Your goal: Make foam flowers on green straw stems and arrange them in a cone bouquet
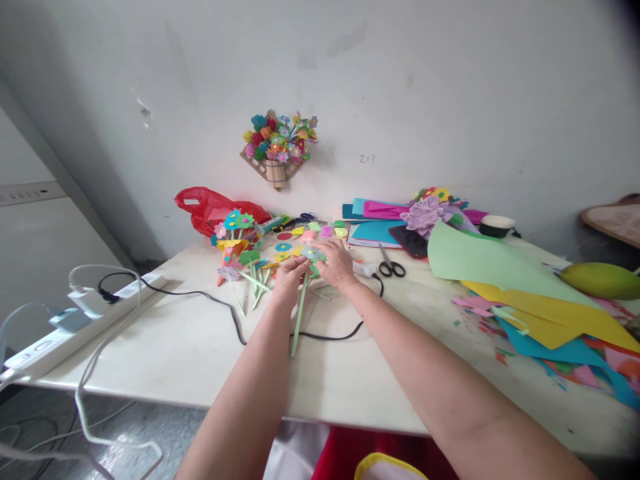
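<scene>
In the head view, both hands meet over the middle of the table. My left hand (293, 277) is closed on a paper flower with a long light green strip (299, 320) as its stem, hanging toward me. At the flower's pale blue head (313, 255) my right hand (334, 263) is closed too, its fingertips on the petals. More light green strips (256, 283) lie loose to the left. Just beyond the hands are a blue paper flower (283, 247) and several small coloured paper pieces (327, 231).
Left are a bunch of paper flowers (240, 223), a red plastic bag (210, 210) and a power strip (85, 320). A black cable (220, 297) crosses the table under the arms. Right are black scissors (391, 268), a phone (410, 241), coloured sheets (505, 267) and a mango-like fruit (600, 280).
</scene>
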### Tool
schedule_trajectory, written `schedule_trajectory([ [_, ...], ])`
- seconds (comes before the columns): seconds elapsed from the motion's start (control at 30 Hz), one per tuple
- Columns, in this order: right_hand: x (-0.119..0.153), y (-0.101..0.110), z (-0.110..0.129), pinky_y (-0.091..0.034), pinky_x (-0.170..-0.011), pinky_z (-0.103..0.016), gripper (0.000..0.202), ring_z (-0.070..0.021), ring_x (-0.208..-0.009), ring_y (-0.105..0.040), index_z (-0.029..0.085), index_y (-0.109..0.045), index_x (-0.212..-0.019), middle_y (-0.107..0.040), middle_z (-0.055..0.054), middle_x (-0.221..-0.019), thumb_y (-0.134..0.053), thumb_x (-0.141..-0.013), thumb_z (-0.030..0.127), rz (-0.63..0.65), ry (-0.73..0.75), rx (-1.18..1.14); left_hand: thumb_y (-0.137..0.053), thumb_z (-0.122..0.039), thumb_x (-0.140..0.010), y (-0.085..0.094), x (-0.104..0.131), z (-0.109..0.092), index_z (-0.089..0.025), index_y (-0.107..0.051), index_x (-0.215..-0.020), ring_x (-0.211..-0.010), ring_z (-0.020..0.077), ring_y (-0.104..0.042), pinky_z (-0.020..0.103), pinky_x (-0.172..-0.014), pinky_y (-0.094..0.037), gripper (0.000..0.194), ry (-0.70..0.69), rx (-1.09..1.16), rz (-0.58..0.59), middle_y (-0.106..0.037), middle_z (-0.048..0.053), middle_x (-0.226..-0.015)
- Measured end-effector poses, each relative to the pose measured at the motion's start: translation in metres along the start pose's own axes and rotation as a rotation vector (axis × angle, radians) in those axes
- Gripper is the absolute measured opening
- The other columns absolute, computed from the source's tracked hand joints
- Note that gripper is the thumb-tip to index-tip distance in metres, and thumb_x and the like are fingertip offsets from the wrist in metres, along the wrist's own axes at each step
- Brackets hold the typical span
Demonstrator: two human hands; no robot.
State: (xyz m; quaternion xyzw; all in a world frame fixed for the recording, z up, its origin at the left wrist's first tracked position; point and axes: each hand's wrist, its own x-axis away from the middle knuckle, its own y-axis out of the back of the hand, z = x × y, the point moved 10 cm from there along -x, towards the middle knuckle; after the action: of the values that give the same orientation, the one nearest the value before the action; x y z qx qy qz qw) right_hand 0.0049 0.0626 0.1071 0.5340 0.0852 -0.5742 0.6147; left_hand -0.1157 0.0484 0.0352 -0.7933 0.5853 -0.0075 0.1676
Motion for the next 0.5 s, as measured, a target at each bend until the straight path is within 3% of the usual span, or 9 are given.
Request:
schedule_trajectory([
  [0.27,0.000,-0.004,-0.002,-0.035,-0.094,-0.037,0.033,-0.0235,-0.107,-0.048,0.023,-0.070,-0.102,-0.068,-0.002,-0.105,-0.052,-0.076,0.014,0.039,0.023,0.064,-0.074,-0.031,-0.055,-0.001,0.001,0.001,-0.014,-0.067,-0.075,-0.045,0.0066,-0.045,0.019,-0.045,-0.030,0.027,-0.001,0.000,0.013,-0.056,-0.001,-0.053],
  [0.5,-0.003,-0.010,-0.011,-0.038,-0.092,-0.035,0.028,-0.0211,-0.103,-0.051,0.023,-0.070,-0.100,-0.069,-0.003,-0.100,-0.051,-0.080,0.018,0.072,-0.071,0.041,-0.075,-0.033,-0.055,-0.004,0.000,-0.001,-0.015,-0.067,-0.075,-0.043,0.0062,-0.043,0.019,-0.043,-0.029,0.028,-0.017,0.011,0.036,-0.055,-0.002,-0.051],
])
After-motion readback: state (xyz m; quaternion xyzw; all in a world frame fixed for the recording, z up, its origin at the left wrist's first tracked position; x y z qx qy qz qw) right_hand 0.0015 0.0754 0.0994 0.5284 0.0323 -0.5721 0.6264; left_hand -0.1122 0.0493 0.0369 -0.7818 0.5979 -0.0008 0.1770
